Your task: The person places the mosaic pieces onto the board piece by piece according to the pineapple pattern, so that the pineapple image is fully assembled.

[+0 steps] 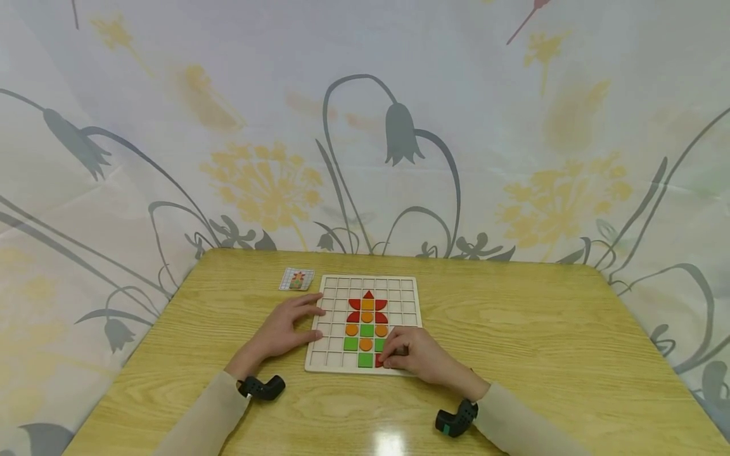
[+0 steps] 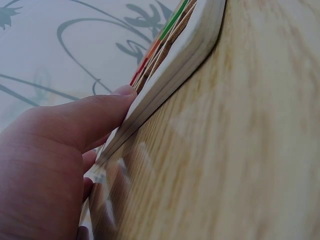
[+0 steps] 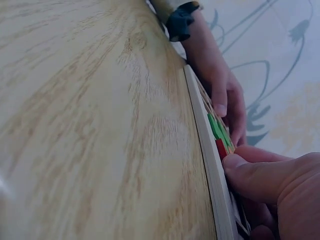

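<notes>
A white gridded board (image 1: pixel 331 368) carries flat pieces in red, orange and green. My right hand (image 1: pixel 421 356) is over its near right part, thumb and index finger pinching a red piece (image 3: pixel 220 148) beside the green square (image 1: pixel 365 360) of the nearest row. Those fingers partly hide the red piece and another green square (image 1: pixel 379 344). At the board's left edge rests my left hand (image 1: pixel 285 326), fingers spread and relaxed; its thumb (image 2: pixel 112 106) touches the rim. Farther up the grid are a red triangle (image 1: pixel 368 294), an orange square (image 1: pixel 368 305) and red rounded pieces (image 1: pixel 354 304).
A small pattern card (image 1: pixel 296 279) lies beyond the board's far left corner. Wood-grain table (image 1: pixel 513 316) surrounds the board, and a flower-printed cloth (image 1: pixel 485 76) hangs behind it. Black wrist cameras (image 1: pixel 456 418) sit on both forearms.
</notes>
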`<state>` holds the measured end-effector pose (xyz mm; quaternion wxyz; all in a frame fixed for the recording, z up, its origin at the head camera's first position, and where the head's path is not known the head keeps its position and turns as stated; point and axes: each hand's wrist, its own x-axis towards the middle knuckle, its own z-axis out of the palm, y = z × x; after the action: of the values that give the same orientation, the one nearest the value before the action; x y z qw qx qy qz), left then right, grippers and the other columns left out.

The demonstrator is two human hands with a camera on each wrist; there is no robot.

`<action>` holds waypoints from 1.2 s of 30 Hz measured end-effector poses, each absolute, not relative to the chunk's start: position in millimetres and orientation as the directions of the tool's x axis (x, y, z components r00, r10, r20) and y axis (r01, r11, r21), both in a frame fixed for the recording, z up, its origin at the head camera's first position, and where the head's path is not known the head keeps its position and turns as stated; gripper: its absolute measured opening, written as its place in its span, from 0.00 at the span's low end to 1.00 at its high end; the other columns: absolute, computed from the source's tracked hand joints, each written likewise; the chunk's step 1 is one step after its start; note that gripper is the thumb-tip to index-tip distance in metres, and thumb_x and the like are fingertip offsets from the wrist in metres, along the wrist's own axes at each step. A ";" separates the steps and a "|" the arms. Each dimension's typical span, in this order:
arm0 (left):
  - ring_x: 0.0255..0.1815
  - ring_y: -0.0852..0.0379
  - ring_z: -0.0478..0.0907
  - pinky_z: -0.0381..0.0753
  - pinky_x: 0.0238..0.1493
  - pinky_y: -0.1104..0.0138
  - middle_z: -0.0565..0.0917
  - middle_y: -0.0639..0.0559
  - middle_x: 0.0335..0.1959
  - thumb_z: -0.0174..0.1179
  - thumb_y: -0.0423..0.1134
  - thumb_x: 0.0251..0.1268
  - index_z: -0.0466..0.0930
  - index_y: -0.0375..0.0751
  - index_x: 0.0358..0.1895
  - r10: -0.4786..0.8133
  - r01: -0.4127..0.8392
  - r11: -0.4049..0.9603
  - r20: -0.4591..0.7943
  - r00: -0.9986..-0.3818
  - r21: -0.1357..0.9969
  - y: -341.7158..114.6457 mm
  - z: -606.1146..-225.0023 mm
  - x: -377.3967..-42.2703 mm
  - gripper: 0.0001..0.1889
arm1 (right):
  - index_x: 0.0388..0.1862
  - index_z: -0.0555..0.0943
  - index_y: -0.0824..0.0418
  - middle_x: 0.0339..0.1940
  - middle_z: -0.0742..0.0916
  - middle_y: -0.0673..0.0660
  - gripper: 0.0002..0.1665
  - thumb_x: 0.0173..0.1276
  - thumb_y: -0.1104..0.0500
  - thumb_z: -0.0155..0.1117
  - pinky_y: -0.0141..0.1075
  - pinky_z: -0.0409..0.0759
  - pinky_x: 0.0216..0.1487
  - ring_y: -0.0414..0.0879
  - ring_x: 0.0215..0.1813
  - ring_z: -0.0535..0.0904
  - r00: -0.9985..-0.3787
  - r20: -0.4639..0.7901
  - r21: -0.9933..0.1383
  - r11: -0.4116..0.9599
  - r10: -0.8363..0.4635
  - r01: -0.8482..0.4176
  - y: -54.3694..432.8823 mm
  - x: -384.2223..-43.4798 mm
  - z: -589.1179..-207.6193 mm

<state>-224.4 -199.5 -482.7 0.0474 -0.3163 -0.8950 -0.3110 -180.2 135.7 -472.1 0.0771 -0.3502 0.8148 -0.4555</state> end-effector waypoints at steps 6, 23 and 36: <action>0.71 0.39 0.65 0.62 0.67 0.40 0.70 0.46 0.72 0.68 0.49 0.63 0.84 0.47 0.56 0.535 0.597 0.608 0.287 -0.795 0.523 -200.8 -482.9 -226.2 0.21 | 0.32 0.89 0.55 0.35 0.84 0.44 0.03 0.63 0.63 0.74 0.31 0.77 0.32 0.36 0.33 0.77 -0.754 0.198 -0.786 0.358 -0.627 -0.504 133.3 -180.8 -470.8; 0.72 0.40 0.64 0.62 0.67 0.41 0.70 0.47 0.72 0.69 0.49 0.63 0.84 0.47 0.56 0.541 0.597 0.602 0.280 -0.793 0.530 -199.7 -482.2 -225.2 0.21 | 0.37 0.88 0.55 0.37 0.86 0.52 0.05 0.67 0.64 0.69 0.33 0.78 0.38 0.40 0.36 0.77 -0.797 0.207 -0.799 0.372 -0.567 -0.473 172.3 -184.9 -466.4; 0.72 0.40 0.64 0.61 0.67 0.40 0.70 0.47 0.72 0.69 0.50 0.62 0.84 0.48 0.56 0.535 0.590 0.614 0.274 -0.799 0.524 -200.2 -483.0 -224.6 0.21 | 0.42 0.87 0.57 0.40 0.87 0.50 0.06 0.67 0.62 0.70 0.33 0.80 0.40 0.39 0.40 0.81 -0.834 0.164 -0.794 0.431 -0.527 -0.428 245.4 -179.2 -467.0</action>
<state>-224.6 -200.2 -483.0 0.0449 -0.3135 -0.8972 -0.3077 -179.2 245.4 -467.0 0.0545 -0.2828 0.8441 -0.4522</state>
